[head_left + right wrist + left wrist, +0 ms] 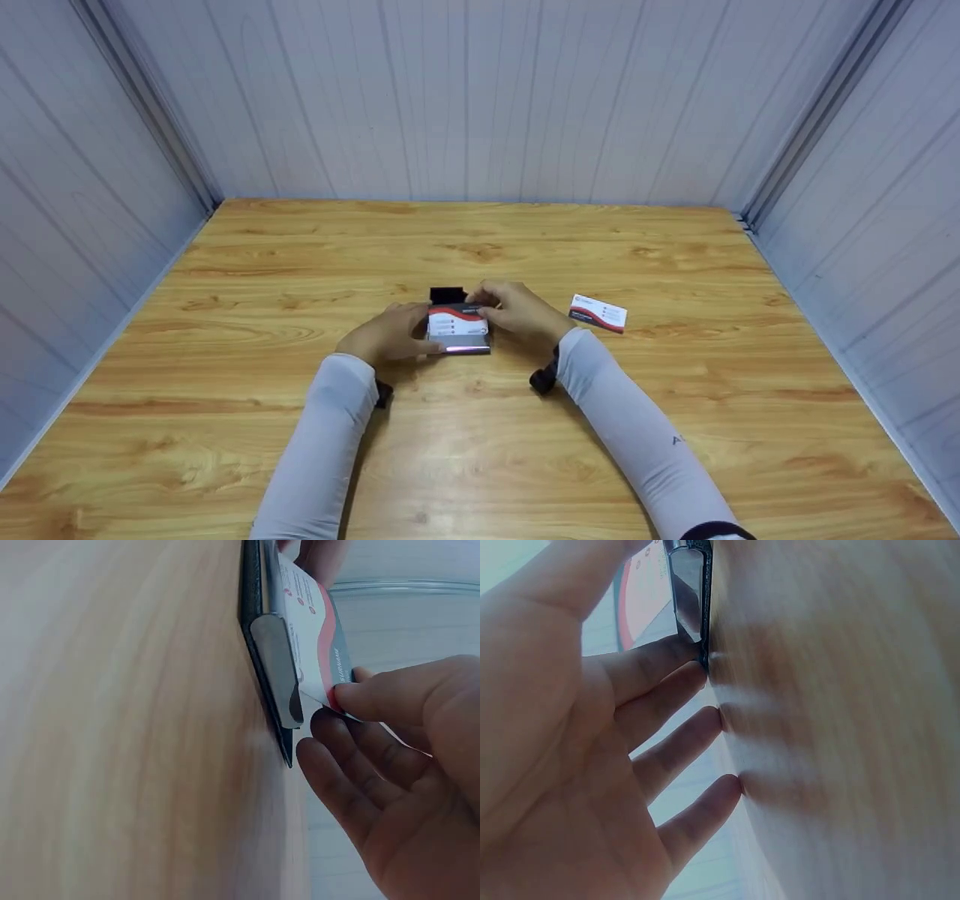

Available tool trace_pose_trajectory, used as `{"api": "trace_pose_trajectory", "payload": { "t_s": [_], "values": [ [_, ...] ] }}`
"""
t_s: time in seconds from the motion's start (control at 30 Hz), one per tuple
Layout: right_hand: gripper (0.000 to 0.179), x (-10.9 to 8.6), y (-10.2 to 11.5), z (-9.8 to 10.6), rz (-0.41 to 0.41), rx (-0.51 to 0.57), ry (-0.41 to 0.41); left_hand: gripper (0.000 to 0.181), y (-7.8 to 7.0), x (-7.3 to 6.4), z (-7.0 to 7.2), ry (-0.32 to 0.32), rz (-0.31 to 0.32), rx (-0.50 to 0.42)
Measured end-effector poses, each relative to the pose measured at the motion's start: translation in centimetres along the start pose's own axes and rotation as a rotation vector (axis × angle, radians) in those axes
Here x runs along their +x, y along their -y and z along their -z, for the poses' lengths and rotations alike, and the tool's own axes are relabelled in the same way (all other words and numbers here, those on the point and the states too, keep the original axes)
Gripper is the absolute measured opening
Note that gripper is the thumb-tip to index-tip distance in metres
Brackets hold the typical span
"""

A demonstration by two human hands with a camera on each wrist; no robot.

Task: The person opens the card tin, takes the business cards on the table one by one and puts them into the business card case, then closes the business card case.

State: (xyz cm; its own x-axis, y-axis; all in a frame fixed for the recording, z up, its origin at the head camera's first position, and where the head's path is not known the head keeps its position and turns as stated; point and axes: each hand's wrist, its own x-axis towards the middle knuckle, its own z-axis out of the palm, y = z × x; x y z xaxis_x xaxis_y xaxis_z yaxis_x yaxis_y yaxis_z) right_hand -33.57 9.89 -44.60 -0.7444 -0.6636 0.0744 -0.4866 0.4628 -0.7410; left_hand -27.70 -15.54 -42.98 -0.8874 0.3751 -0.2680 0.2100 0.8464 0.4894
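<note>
A card case (469, 343) with a shiny metal front and black edges lies on the table, its black flap (447, 294) standing out at the far side. My left hand (384, 334) grips the case's left end between thumb and fingers; the other fingertips touch the table in the left wrist view. Between thumb and fingers, my right hand (523, 309) pinches the far right corner of a white, red and dark business card (311, 622). That card sits partly in the metal holder, its far edge raised out of it. How deep it reaches is hidden.
Another business card (598, 313) lies flat to the right of my right hand. The wooden table (480, 247) is bounded by white panel walls (465, 105) at the back and both sides.
</note>
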Motion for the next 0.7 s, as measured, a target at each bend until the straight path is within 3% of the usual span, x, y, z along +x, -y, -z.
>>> {"api": "trace_pose_trajectory", "payload": {
  "t_s": [0.3,0.7],
  "values": [
    [0.022,-0.27,-0.09,0.15,-0.025,-0.027,0.063,0.090,-0.07,0.03,0.00,0.014,0.020,0.012],
    [0.022,-0.14,0.42,0.10,0.084,-0.182,0.171,0.085,0.11,-0.02,0.05,0.013,0.003,0.008]
  ]
}}
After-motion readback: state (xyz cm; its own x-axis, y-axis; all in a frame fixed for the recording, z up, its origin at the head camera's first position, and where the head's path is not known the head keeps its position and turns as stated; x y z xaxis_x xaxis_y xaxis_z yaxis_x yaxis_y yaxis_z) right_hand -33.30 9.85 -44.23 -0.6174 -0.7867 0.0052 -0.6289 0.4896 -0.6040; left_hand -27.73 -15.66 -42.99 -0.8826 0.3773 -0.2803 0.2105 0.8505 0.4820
